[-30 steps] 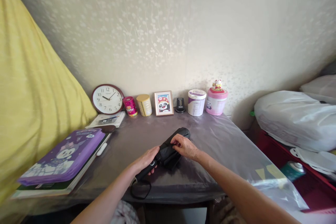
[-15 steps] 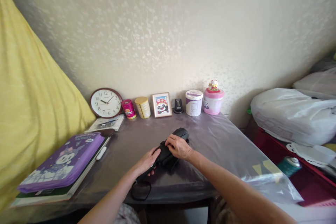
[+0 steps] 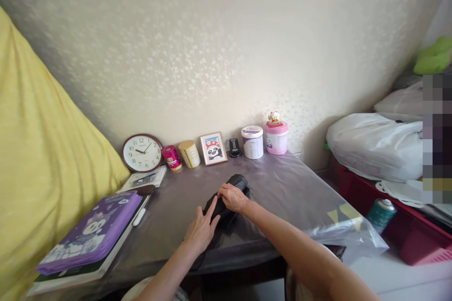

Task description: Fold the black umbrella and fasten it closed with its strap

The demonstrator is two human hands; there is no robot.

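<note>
Far left: yellow cloth (image 3: 45, 150) hanging beside the table (image 3: 282, 188), purple folder (image 3: 92, 228) on top of books (image 3: 67, 286), white marker (image 3: 139, 217) along their right edge. Behind that, clock (image 3: 142, 153) propped at the wall, then pink can (image 3: 172, 157) and yellow-lidded can (image 3: 189, 154), side by side. Left hand (image 3: 200, 230) next: thumb and forefinger spread in a V against the near-left end of the black umbrella (image 3: 221, 209); remaining fingers hidden, so can't tell if they grip the handle, which is also hidden. Umbrella lies furled on the table near the front edge, centre, long axis diagonal: near end toward the lower left, far end toward the wall and right. From the left hand, most of it runs forward and to the right. Picture frame (image 3: 213, 148) stands well behind it. Right hand (image 3: 233, 197) is over the umbrella's middle, crossing the axis from the right, fingers drawn in narrow, pinching at the fabric; exact fold or strap under the fingertips can't be made out. Right hand is nearer the far end, left hand nearer the handle end; left forefinger just beside the right fingertips. Further right along the wall: black gadget (image 3: 234, 147), white tub (image 3: 253, 142), pink tub (image 3: 276, 140) with figurine (image 3: 273, 118) on its lid. Off the table's right side: white bag (image 3: 374, 148), spray can (image 3: 382, 215), red bin (image 3: 416, 244).
</note>
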